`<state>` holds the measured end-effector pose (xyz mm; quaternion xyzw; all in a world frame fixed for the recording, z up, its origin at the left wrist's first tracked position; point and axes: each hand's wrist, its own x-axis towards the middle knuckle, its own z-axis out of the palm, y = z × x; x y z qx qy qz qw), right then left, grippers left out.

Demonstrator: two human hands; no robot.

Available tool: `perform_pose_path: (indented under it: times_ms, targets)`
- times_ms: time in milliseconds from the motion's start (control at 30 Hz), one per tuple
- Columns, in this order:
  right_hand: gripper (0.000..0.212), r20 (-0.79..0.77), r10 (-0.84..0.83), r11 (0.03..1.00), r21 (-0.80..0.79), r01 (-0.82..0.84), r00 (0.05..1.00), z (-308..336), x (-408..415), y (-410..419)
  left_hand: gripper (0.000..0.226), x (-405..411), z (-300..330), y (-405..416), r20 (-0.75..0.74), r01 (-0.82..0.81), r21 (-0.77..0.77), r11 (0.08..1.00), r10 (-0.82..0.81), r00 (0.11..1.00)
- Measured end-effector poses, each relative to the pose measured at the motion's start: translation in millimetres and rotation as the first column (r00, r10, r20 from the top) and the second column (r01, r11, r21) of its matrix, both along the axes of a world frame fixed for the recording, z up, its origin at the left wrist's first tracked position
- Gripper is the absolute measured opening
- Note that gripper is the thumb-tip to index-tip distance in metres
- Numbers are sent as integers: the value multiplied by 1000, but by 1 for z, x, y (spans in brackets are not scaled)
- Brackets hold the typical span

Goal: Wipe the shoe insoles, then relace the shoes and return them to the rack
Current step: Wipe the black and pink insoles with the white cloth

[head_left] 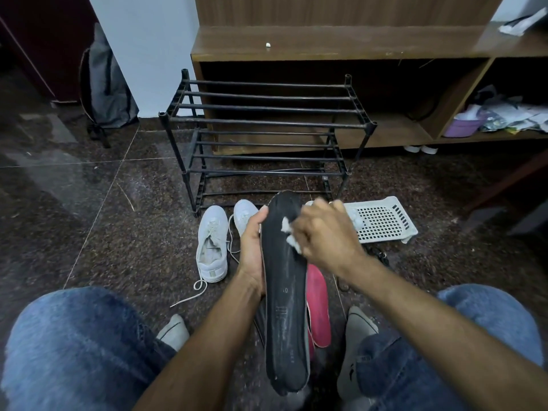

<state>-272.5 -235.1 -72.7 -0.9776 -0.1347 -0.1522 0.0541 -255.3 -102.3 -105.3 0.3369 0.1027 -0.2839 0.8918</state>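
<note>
My left hand [252, 250] grips a long black insole [283, 307] by its left edge, holding it lengthwise in front of me. My right hand [321, 235] pinches a crumpled white wipe [292, 234] and presses it on the insole's upper part. A red insole [318, 307] lies on the floor under and to the right of the black one. One white sneaker [212, 244] with loose laces stands on the floor to the left; a second white sneaker [244, 215] is partly hidden behind my left hand. The black shoe rack [267, 126] stands behind them with bare shelves.
A white perforated plastic tray [384, 219] lies on the floor right of my hands. A wooden cabinet [341, 46] stands behind the rack, with clutter on its right shelf. A grey backpack [105, 87] leans on the wall at the left. My knees in jeans frame the bottom.
</note>
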Motion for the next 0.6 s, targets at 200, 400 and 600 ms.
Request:
perform_pose_path:
  times_ms: [200, 400, 600]
  targets:
    - [7, -50, 42, 994, 108, -37, 998, 7, -10, 15, 41, 5, 2, 8, 10, -89, 21, 996, 89, 996]
    - [9, -34, 75, 997, 24, -75, 997, 7, -4, 4, 36, 1, 1, 7, 17, -82, 57, 995, 81, 997]
    - [13, -83, 157, 980, 135, -145, 984, 5, -18, 15, 46, 8, 8, 11, -22, -91, -31, 995, 90, 996]
